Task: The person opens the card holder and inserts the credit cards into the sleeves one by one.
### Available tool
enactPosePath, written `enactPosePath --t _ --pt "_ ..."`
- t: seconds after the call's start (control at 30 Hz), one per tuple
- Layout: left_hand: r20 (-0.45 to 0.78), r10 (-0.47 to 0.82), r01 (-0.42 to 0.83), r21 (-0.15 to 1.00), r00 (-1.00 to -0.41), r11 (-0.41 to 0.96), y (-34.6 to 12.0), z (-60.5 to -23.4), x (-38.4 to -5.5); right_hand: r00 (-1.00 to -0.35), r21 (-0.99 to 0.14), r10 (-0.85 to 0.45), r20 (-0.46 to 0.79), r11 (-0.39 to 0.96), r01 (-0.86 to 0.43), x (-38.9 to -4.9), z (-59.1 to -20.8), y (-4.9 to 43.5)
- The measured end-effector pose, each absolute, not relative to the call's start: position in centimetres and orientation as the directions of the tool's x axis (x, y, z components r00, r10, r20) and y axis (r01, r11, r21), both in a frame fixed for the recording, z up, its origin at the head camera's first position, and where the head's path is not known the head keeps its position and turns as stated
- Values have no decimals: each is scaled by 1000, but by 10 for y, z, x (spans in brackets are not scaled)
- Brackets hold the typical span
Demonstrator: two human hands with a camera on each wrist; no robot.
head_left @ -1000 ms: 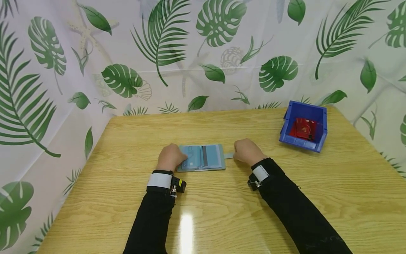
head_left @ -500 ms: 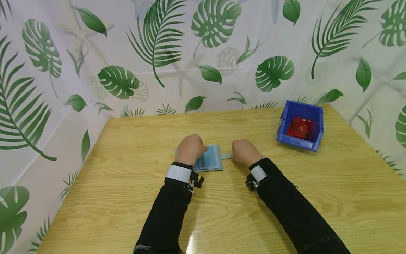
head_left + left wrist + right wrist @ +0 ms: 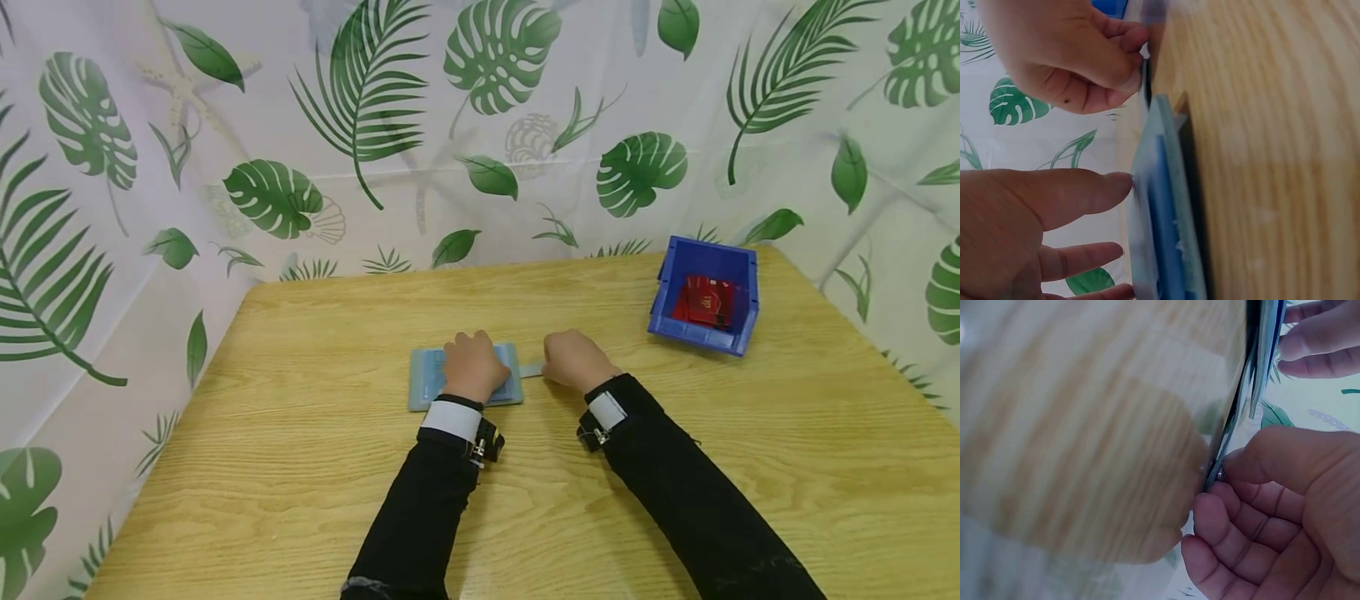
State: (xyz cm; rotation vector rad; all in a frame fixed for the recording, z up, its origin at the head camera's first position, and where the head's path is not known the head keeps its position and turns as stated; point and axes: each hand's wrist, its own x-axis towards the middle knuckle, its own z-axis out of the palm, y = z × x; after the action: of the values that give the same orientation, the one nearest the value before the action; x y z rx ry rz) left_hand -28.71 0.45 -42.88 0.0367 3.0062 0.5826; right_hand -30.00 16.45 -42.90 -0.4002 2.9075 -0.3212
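A light blue card holder (image 3: 423,380) lies spread open on the wooden table, with clear plastic sleeves inside. My left hand (image 3: 474,367) is over its middle and right part, hiding much of the sleeves. In the left wrist view the thumb and straight fingers of that hand touch the sleeve side of the card holder (image 3: 1169,206). From the right edge runs a narrow strap (image 3: 532,370). My right hand (image 3: 577,360) pinches the strap's end between thumb and forefinger, beside a small metal snap (image 3: 1220,475) in the right wrist view; its other fingers are curled.
A blue plastic bin (image 3: 693,335) stands at the back right of the table, holding several red cards (image 3: 707,302). Behind the table (image 3: 315,333) hangs a white cloth (image 3: 555,200) printed with green leaves.
My left hand has moved right, from the card holder's left edge across to its middle and right part. The right hand stays at the strap's end.
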Motion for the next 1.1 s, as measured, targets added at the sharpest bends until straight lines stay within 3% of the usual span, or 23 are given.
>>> enactPosePath --t 0.2,0.33,0.6,0.87,1.1 --pt "-108 21 -16 331 -994 944 9 -427 -285 -947 -229 -287 -147 941 -249 -301 -430 162" --pt "-151 34 -23 362 -988 932 5 -426 -287 -947 -232 -284 -150 941 -246 -300 -430 160" --pt "-201 153 12 569 -968 822 -31 -406 -291 -948 -231 -279 -157 943 -239 -299 -431 159" --pt "-276 191 -77 733 -942 676 -77 -392 -290 -943 -234 -299 -145 937 -261 -299 -427 159" --pt "-300 164 -140 774 -940 618 -100 -399 -289 -949 -231 -271 -158 945 -231 -299 -427 160"
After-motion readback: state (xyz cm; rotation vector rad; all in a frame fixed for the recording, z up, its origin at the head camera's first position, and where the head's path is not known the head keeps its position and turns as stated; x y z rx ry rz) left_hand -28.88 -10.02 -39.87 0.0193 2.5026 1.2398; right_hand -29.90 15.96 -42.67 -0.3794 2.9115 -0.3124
